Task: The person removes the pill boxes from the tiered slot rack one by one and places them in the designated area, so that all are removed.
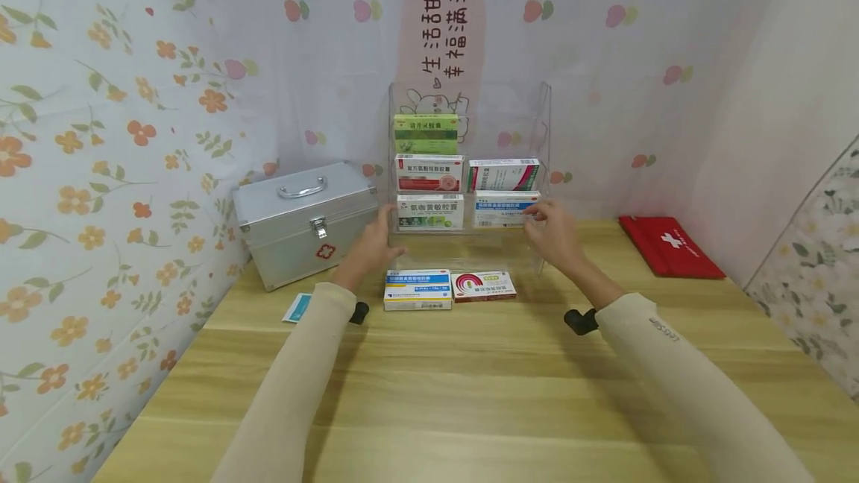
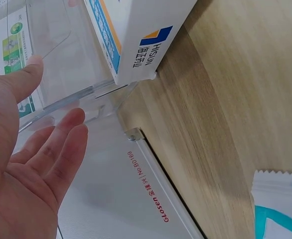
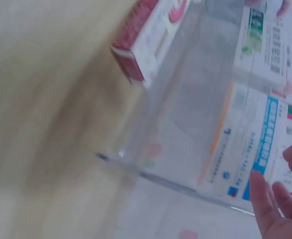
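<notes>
- Table [image 1: 470, 393]: wood-grain laminate, smooth; the near half is bare between two cream sleeves.
- Two flat cardboard boxes lie side by side mid-table, just in front of the rack: blue-and-white box [image 1: 417, 289] on the left, red-and-white box [image 1: 484, 285] touching its right end.
- A small teal-and-white sachet [image 1: 297, 308] lies flat near the left edge, beside the left sleeve.
- Left hand [image 1: 371, 244]: fingers straight and loosely spread, palm facing the rack's left wall, thumb up. Fingertips [image 2: 72, 119] are at the clear wall; contact can't be confirmed.
- Right hand [image 1: 553, 233]: at the rack's right front corner, fingertips on the front lip by the lower right box. The right wrist view is blurred; fingers look relaxed, not clamped.
- Clear acrylic rack [image 1: 545, 125]: rigid transparent sheet, stepped tiers, square edges, standing against the back wall at the middle of the table.
- Rack contents, all rectangular cartons upright, face out: green-print white box [image 1: 430, 212] bottom left, blue-band white box [image 1: 506, 209] bottom right, red-band box [image 1: 429, 173] and green-and-red striped box [image 1: 503, 174] above them, green box [image 1: 426, 133] top left.
- Aluminium case [image 1: 305, 222]: ribbed metal, top handle, front latch, red cross mark; sits at the far-left corner, close to the left hand.
- Red fabric pouch [image 1: 667, 246] with white cross lies flat at the far-right corner, well apart from the rack.
</notes>
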`<state>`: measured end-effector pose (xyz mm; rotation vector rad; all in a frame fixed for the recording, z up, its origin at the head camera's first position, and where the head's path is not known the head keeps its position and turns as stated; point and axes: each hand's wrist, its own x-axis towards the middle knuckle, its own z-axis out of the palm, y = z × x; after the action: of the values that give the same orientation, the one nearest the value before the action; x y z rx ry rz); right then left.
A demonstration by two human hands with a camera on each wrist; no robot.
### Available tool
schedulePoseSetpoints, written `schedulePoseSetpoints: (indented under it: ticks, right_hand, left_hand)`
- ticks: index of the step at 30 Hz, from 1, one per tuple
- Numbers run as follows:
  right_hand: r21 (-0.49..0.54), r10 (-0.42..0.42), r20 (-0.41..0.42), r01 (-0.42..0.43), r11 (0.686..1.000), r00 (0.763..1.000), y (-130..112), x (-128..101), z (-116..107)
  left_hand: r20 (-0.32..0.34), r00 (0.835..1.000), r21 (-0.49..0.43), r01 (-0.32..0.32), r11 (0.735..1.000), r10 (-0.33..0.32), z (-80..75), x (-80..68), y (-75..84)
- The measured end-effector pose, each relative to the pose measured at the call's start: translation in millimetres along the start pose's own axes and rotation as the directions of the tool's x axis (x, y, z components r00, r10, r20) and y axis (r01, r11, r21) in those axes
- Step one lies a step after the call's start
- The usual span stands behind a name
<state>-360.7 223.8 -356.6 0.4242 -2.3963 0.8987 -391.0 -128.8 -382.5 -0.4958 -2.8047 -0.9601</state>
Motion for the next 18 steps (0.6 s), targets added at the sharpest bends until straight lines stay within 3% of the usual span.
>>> schedulePoseSetpoints:
  ticks: [3,8,18]
  right_hand:
    - [-0.074,-0.050,-0.018,0.049,0.996,0.999,-2.0,11.5,-4.6]
    - [-0.185,-0.035,0.039,0.041,0.982,0.999,-1.9,22.2,-11.7]
    - [-0.256,0.001,0.159,0.040,0.966,0.987,-4.4,31.7,-16.1]
  left_hand:
    - [0.007,1.000,0.011,0.005,1.000,-0.005,-1.8,1.4,0.3]
    - [0.013,1.000,0.024,-0.013,1.000,0.012,-1.2,0.9,0.8]
    - [-0.002,1.000,0.038,-0.029,0.999,0.029,-0.5,-0.9,-0.9]
